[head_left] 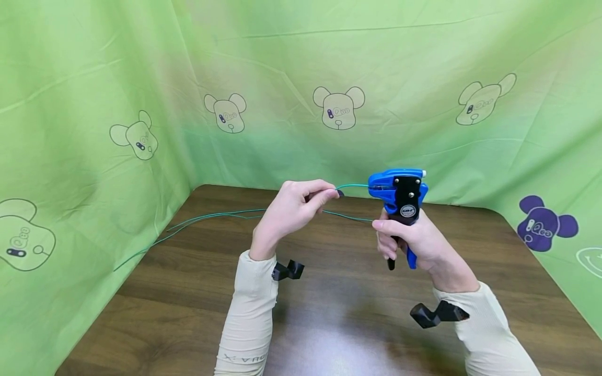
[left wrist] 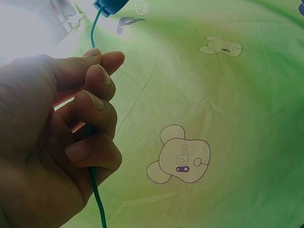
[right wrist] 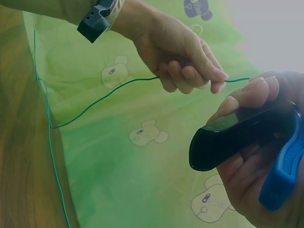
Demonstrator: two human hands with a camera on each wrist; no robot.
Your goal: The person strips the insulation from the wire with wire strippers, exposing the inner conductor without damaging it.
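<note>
Up above the brown table [head_left: 329, 313], the left hand [head_left: 291, 209] is curled round a thin green wire [head_left: 221, 214], pinching it between thumb and fingertips. From that pinch the short free end runs toward three o'clock and arches slightly upward into the blue nose of the wire stripper [head_left: 400, 193], so the wire's long axis lies roughly nine-to-three across the view, in line with the tool's mouth. The left hand sits just beside the tool's head, nearer to it than to anything else on the wire's length.

The right hand [head_left: 414, 240] stands at about four o'clock from the left, wrapped round the stripper's black and blue handles with the head pointing up toward twelve. The right wrist view shows the fingers curled about the black handle, the blue handle lying against the palm; whether the handles are squeezed fully home I cannot tell.

Behind the left hand the rest of the wire trails off toward nine o'clock, dropping to the table and doubling back in a long loop near the green cloth [head_left: 94, 156] on that side. A second strand passes under the left hand to the right thumb.
</note>
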